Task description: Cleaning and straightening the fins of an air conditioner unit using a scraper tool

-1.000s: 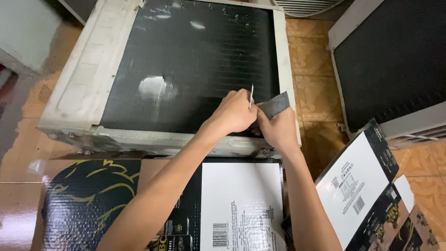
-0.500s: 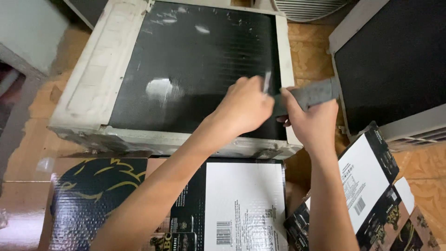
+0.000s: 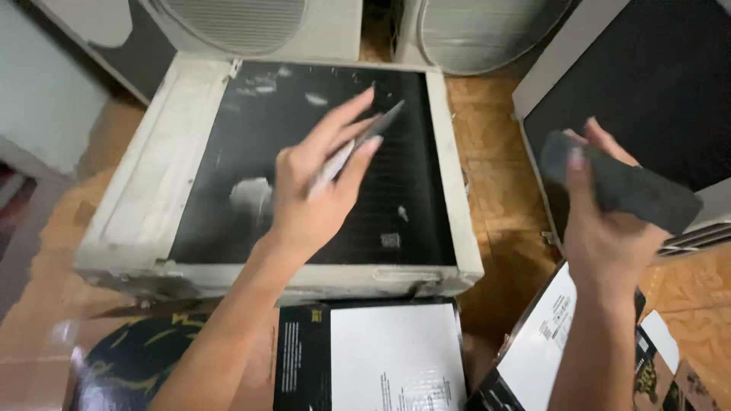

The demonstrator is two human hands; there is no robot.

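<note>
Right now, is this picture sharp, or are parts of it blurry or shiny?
Head view: the left hand and the thin grey tool it holds are smeared by motion blur; the right hand and its dark flat block are soft too. The dark finned panel of the pale air-conditioner unit shows pale patches, either glare or scuffs. Lighting is even, with soft shadows.

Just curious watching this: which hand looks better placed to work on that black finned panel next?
The left hand, probably. It hovers right over the black panel with a thin tool pinched in its fingers. The right hand is off to the side, over the floor, gripping a dark block.
</note>
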